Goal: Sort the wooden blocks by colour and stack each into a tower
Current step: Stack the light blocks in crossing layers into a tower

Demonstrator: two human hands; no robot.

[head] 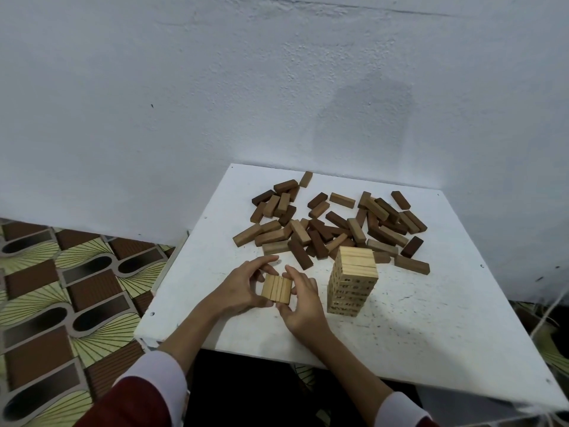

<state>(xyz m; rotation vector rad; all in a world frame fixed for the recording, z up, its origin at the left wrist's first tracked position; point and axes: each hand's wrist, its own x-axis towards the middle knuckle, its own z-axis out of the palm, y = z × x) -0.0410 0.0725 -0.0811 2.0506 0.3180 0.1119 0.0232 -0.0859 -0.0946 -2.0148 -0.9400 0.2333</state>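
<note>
Head view: both forearms are stretched over the near left part of the white table (400,334). A flat row of pale blocks (276,288) is clasped between the left hand (243,286) and right hand (300,303), fingers curled round its sides. A pale tower (352,280) is seen just right, and mixed brown blocks (332,229) are heaped behind.

- left hand (243,285) and right hand (303,303) grip a flat row of pale blocks (277,289) from either side, low over the white table (431,334)
- pale tower (352,280) stands upright just right of the hands
- loose pile of brown and tan blocks (332,226) behind, near the wall (215,87)
- patterned floor (61,288) at left
- red sleeves with white cuffs (154,383)
</note>
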